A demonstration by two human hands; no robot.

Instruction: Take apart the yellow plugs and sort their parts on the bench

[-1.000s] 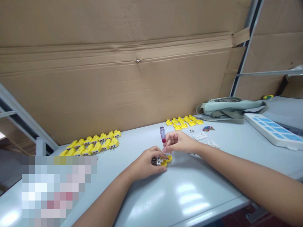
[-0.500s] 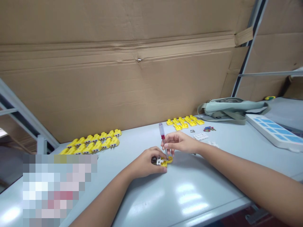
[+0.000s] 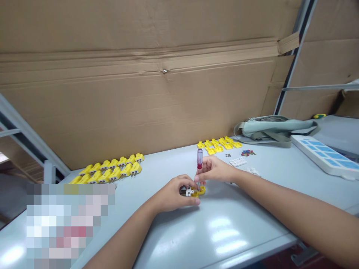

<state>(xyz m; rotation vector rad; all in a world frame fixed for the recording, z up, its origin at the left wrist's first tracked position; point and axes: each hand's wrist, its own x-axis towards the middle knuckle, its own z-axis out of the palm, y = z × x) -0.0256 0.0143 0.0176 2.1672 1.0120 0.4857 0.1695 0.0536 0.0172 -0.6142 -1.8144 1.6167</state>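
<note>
Since the clear-handled screwdriver [image 3: 199,158] was seen leaning toward eleven o'clock half a second ago, its handle has been swung clockwise and now stands nearly at twelve. The right hand [image 3: 213,170], reaching in from four o'clock, has hardly been shifted; the shaft is pinched between its thumb and fingers below the red collar. The tip is kept down at the yellow plug shell [image 3: 201,191], though whether a screw head is met there is too small to tell. By this straighter stance, better alignment for turning is suggested; no part appears to have been added or removed.

The shell, lying open on the table [image 3: 157,164] near its middle, is held by the left hand [image 3: 174,192] from nine o'clock, the thumb laid along the near side and the fingers curled over the far one. Inside that grip a white insert [image 3: 189,191] is shown, and its seating cannot be judged.

Nothing elsewhere looks disturbed: from the shell, closed yellow plugs [image 3: 114,174] are lined up between nine and ten o'clock, loose yellow half-shells [image 3: 211,151] are set out toward one, and white plastic pieces [image 3: 238,161] toward two.
</note>
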